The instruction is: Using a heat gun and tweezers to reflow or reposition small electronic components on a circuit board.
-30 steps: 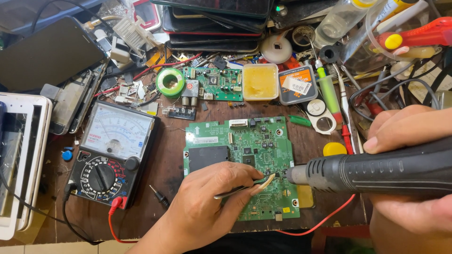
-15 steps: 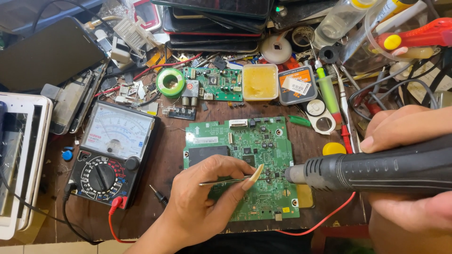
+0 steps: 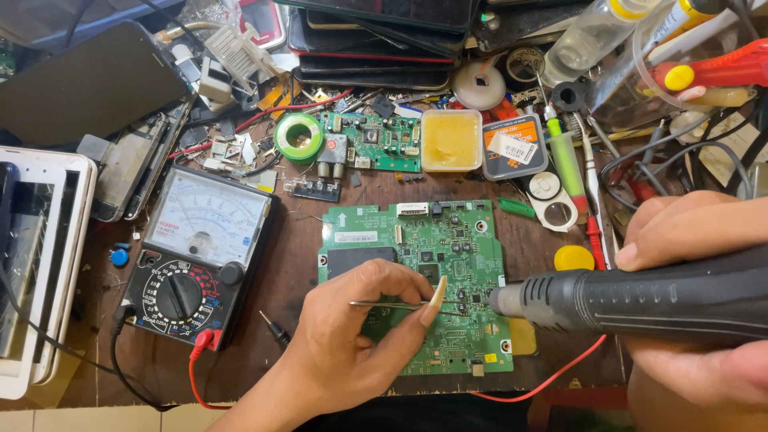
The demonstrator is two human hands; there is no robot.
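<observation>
A green circuit board (image 3: 416,240) lies flat on the brown workbench. My left hand (image 3: 352,336) rests over its lower left part and pinches thin metal tweezers (image 3: 392,305), whose tips reach a small chip near the board's middle right. My right hand (image 3: 688,304) grips a thick black hot-air handle (image 3: 640,300). Its metal nozzle (image 3: 506,298) points left, just above the board's right edge, close to the tweezer tips.
An analog multimeter (image 3: 200,256) with red and black leads sits left of the board. Behind are a smaller green board (image 3: 372,140), a solder spool (image 3: 298,136), a tub of yellow flux (image 3: 450,140), a grey tin (image 3: 514,146), tools and cables. A white device (image 3: 36,264) stands far left.
My left hand has shifted up and right across the board, bringing the tweezer tips nearer the nozzle. The hot-air handle has stayed almost still.
</observation>
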